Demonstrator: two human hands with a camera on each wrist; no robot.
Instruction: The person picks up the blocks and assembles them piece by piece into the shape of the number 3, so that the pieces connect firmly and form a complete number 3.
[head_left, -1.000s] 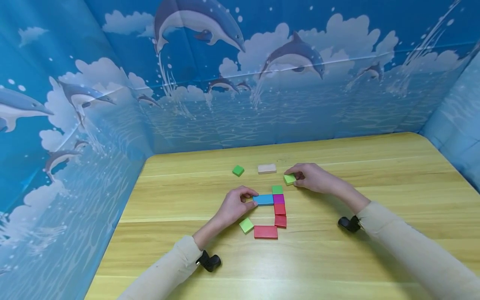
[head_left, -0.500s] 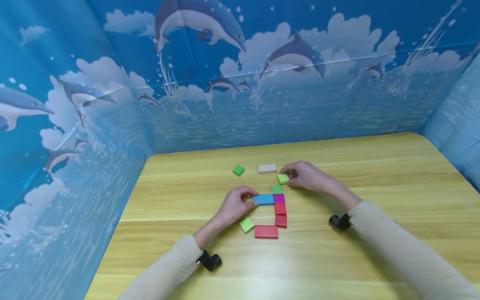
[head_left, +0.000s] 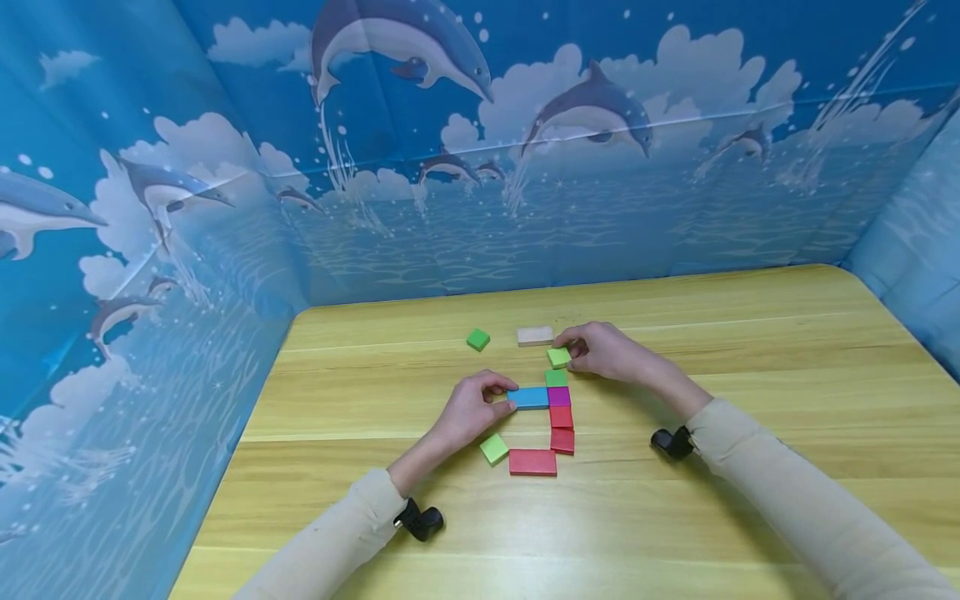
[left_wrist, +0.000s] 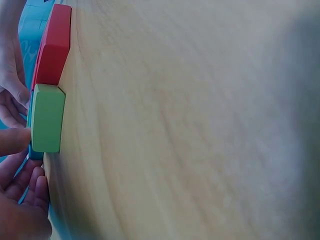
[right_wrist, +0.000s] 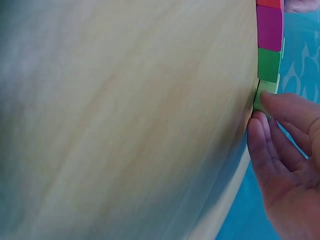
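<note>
My right hand (head_left: 611,350) pinches a light green block (head_left: 558,358) between thumb and fingers, just beyond the green block (head_left: 557,378). The thumb lies over its near side in the right wrist view. From that green block a column runs toward me: a purple block (head_left: 558,396), then two red blocks (head_left: 560,417). My left hand (head_left: 468,408) grips the left end of a long blue block (head_left: 529,397), whose right end meets the purple one. In the left wrist view, another light green block (left_wrist: 48,119) partly covers the left hand's work.
A long red block (head_left: 533,462) lies at the column's near end, its left corner by the second light green block. Beyond the column are a beige block (head_left: 535,336) and a loose green block (head_left: 477,339). A dolphin-print curtain (head_left: 570,208) stands behind the wooden table (head_left: 750,350).
My right hand has moved left with the light green block, bringing it in line above the green block. The left hand has stayed on the blue block.
</note>
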